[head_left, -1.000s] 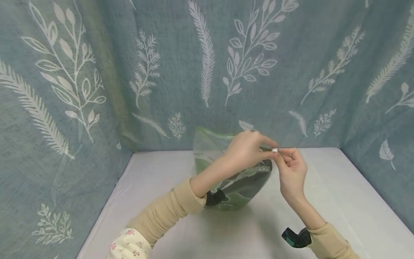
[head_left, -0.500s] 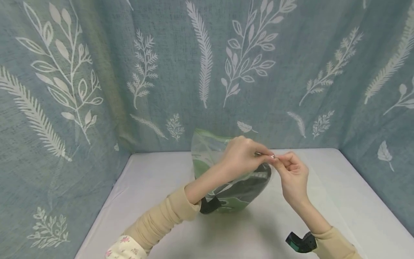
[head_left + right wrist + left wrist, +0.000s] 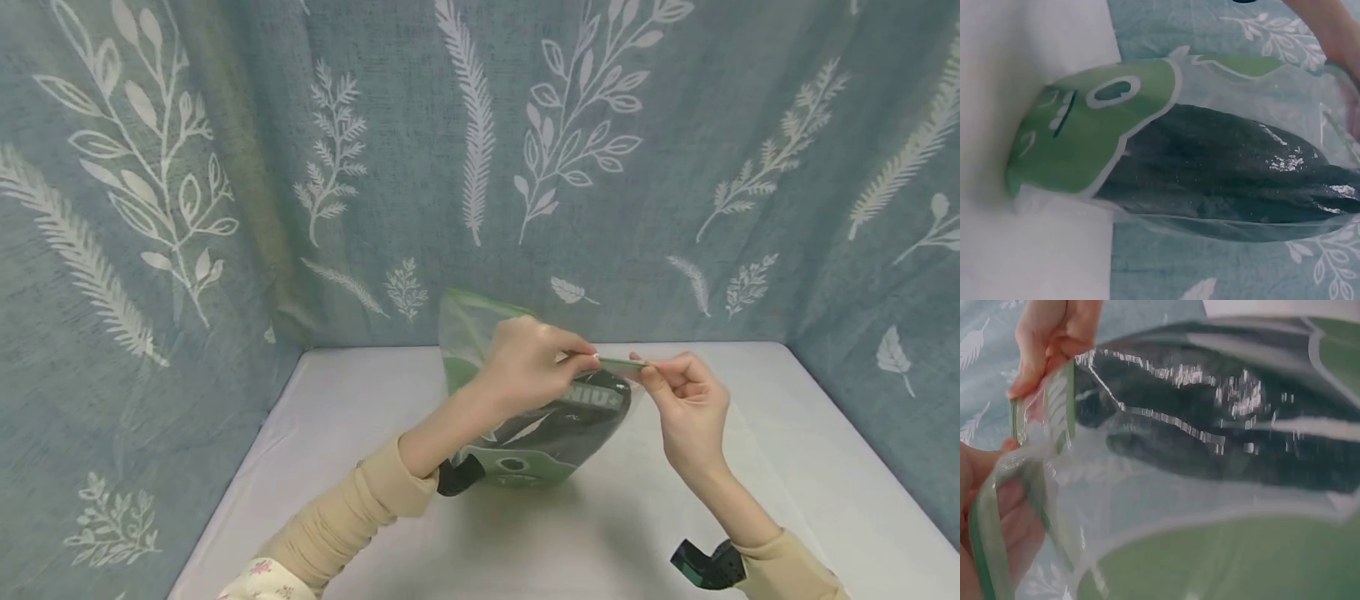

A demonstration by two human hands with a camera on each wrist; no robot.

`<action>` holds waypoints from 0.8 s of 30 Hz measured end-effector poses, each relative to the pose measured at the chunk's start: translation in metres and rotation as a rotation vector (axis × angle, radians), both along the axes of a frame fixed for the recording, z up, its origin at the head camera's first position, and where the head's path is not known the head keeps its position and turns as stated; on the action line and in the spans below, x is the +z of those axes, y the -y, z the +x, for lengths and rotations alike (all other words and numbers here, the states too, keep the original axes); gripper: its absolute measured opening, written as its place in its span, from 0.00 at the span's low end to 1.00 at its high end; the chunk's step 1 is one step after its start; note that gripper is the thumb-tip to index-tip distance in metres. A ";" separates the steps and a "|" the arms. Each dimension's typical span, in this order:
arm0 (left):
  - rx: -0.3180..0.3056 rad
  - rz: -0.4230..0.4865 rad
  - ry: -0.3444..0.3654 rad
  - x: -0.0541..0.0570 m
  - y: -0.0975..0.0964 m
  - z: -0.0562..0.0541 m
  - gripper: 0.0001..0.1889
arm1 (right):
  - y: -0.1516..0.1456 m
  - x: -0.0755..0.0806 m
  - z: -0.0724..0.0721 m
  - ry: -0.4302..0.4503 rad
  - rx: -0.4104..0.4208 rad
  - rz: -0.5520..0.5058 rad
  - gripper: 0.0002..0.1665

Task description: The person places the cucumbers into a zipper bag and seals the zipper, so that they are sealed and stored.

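A clear zip bag with a green printed pattern stands tilted on the table, its top edge raised. My left hand pinches the zip strip at a small white slider, mostly hidden by the fingertips. Thumb and fingers of my right hand pinch the right end of that green zip strip. Inside the bag lies a dark, folded-looking item, with pale lettering near its top in the head view. Behind the left hand, the left part of the bag's top rises.
The white table reaches back to a blue-green curtain with white leaf prints, which encloses the back and both sides. Black wrist devices are worn at the sleeve cuffs.
My left hand has slid left along the zip with the slider, away from the right hand, baring a stretch of strip between them. The right hand has shifted slightly right and down.
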State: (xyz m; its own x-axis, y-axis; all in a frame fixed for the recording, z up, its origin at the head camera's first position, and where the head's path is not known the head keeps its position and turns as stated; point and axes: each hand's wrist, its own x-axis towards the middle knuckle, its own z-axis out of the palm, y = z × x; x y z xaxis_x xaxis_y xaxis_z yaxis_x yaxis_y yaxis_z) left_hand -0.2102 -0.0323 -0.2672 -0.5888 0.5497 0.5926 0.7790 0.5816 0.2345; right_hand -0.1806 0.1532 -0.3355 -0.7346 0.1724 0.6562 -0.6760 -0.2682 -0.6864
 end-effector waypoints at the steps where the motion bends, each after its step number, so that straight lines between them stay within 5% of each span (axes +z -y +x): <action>1: 0.000 -0.010 0.004 0.002 0.003 -0.001 0.07 | -0.001 0.000 0.001 0.001 0.015 -0.012 0.11; 6: 0.019 -0.056 -0.020 0.011 0.028 -0.007 0.07 | -0.006 -0.001 0.003 0.068 -0.004 -0.037 0.08; 18: 0.249 0.000 -0.165 0.029 0.113 -0.015 0.05 | -0.018 -0.003 0.002 0.245 -0.005 -0.243 0.06; 21: 0.312 0.040 -0.201 0.029 0.123 -0.014 0.05 | -0.018 -0.003 0.001 0.238 0.020 -0.279 0.06; 24: 0.308 0.077 -0.228 0.026 0.125 -0.011 0.05 | -0.018 -0.004 0.001 0.236 0.016 -0.288 0.08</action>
State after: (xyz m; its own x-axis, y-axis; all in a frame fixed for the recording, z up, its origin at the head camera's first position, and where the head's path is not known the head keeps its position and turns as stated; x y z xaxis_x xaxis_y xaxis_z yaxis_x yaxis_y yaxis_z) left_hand -0.2216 -0.1573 -0.2415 -0.5681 0.3163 0.7598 0.6075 0.7840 0.1278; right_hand -0.1793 0.1708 -0.3391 -0.8643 0.3122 0.3944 -0.5019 -0.4825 -0.7179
